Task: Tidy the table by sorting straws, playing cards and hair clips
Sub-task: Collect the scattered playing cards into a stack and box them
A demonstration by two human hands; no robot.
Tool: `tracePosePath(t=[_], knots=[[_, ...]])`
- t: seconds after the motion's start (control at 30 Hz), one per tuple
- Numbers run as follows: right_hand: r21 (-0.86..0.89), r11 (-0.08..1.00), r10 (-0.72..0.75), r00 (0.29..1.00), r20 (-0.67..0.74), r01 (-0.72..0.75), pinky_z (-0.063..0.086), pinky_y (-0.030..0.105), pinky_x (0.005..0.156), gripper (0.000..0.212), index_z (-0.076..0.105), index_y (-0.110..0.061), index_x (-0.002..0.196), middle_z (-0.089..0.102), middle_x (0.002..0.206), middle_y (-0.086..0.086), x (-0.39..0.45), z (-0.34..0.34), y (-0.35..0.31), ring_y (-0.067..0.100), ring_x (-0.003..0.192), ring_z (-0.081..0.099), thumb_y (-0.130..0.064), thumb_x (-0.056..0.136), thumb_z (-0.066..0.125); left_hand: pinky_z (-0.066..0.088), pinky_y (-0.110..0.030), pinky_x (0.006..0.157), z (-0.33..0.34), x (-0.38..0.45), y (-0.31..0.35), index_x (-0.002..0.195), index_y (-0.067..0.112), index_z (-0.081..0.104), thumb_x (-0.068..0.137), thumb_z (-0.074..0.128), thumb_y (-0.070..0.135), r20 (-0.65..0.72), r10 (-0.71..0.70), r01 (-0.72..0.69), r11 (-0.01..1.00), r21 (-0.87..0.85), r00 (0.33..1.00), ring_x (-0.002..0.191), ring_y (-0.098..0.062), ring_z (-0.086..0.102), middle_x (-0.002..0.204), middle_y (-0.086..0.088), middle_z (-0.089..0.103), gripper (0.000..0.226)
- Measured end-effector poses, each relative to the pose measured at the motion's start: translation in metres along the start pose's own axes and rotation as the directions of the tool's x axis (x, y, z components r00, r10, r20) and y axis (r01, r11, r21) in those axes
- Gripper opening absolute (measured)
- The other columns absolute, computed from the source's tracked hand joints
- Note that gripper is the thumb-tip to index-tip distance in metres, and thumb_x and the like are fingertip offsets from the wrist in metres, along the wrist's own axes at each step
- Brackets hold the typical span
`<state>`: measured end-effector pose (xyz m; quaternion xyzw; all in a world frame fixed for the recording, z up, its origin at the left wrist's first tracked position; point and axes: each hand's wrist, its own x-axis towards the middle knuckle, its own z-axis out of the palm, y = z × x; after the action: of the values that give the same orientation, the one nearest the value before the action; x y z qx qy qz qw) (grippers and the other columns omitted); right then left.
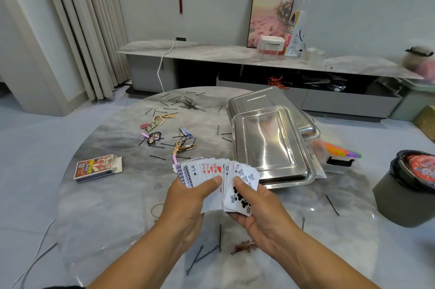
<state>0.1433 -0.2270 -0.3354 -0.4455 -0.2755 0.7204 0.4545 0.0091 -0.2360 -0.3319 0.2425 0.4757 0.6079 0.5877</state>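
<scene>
A fan of playing cards (211, 171) is held above the round marble table (106, 206). My left hand (188, 197) grips the fan's left part, thumb on the card faces. My right hand (256, 208) holds the right part, thumb on a ten of clubs. An orange card box (97, 167) lies open at the left. Decorative hair clips (155, 137) and several black bobby pins (188, 105) are scattered over the far side of the table, and more pins (207, 254) lie close to me. Bright straws in a clear bag (339, 151) lie right of the trays.
Two steel trays (270, 145) overlap at the right centre of the table. A dark bin (404, 194) stands off the table's right edge. A rubber band (157, 210) and a brown claw clip (244, 246) lie near my arms. A low cabinet runs along the back wall.
</scene>
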Motion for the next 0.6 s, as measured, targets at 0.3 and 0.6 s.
tracePosePath(t=[0.3,0.6], knots=[[0.058,0.998,-0.016,0.998,-0.057,0.019,0.060,0.034,0.067,0.021,0.065,-0.013,0.116,0.075,0.103,0.010,0.0019,-0.0029,-0.0011,0.025,0.095,0.072,-0.017,0.095,0.060,0.057,-0.045,0.082,-0.0004,0.0021,0.0002,0.108,0.015,0.066,0.086,0.061,-0.009,-0.012,0.002,-0.002,1.000,-0.019,1.000,0.093,-0.029,0.071,0.100,-0.009,0.075,0.033],[0.040,0.999,0.026,0.998,-0.055,-0.023,0.059,0.031,0.061,0.019,0.065,-0.011,0.113,0.076,0.098,0.011,0.0018,-0.0030,0.0024,0.020,0.078,0.073,-0.013,0.094,0.062,0.058,-0.036,0.068,-0.0009,0.0030,0.0019,0.112,0.009,0.063,0.092,0.046,-0.011,0.052,-0.091,0.092,0.996,-0.012,0.994,0.089,-0.028,0.072,0.100,-0.014,0.074,0.032]])
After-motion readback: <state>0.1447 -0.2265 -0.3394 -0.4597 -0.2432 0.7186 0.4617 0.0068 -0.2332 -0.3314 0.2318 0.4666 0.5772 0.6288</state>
